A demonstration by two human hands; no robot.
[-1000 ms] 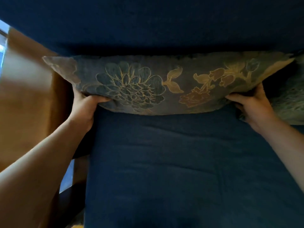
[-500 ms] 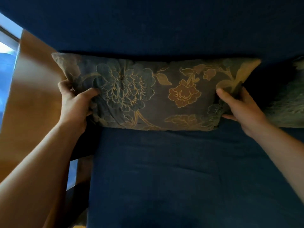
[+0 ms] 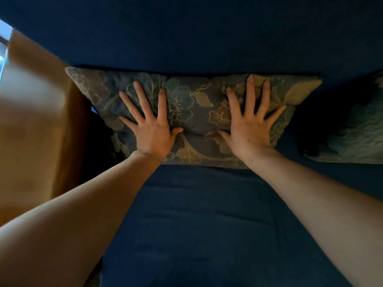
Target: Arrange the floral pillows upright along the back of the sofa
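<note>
- A long rectangular grey-blue fabric pillow with gold and teal embroidered flowers (image 3: 199,121) stands on its long edge on the dark blue upholstered sofa seat (image 3: 207,224), leaning against the dark blue sofa backrest (image 3: 207,34).
- The left hand (image 3: 152,129) lies flat on the left half of the floral pillow, palm against the fabric, fingers spread and pointing up; it grips nothing.
- The right hand (image 3: 249,129) lies flat on the right half in the same way, fingers fanned wide, grasping nothing.
- Both bare forearms reach in from the bottom corners.
- A second pale green textured pillow (image 3: 352,133) sits to the right, near the first but apart from it, partly cut off by the frame edge.
- An orange-brown blurred surface (image 3: 35,125) borders the sofa on the left.
</note>
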